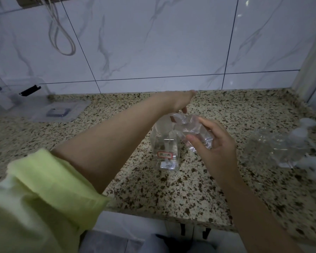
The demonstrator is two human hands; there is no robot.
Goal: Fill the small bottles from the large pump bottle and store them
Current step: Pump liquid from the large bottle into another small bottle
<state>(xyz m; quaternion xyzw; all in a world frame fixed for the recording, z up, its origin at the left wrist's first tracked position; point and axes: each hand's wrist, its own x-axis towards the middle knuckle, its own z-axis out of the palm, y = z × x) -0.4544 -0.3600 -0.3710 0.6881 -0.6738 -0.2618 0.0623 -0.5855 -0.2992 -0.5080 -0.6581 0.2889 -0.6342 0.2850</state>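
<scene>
A clear plastic pouch (165, 143) stands on the speckled counter (117, 125) in the middle of the view. A small clear bottle with a red-framed label (165, 154) shows through its wall. My left hand (180, 103) reaches over from the left and pinches the pouch's top edge at the back. My right hand (215, 145) grips the crumpled upper flap of the pouch between thumb and fingers. At the right, blurred clear bottles (274, 145) with white pump heads (299, 132) lie or stand on the counter; I cannot tell which of them is the large one.
A clear plastic box (16, 95) with a black clip and its flat lid (58, 112) sit at the back left against the tiled wall. A white cord (62, 33) hangs on the wall. The counter's front edge (153, 216) runs below my arms.
</scene>
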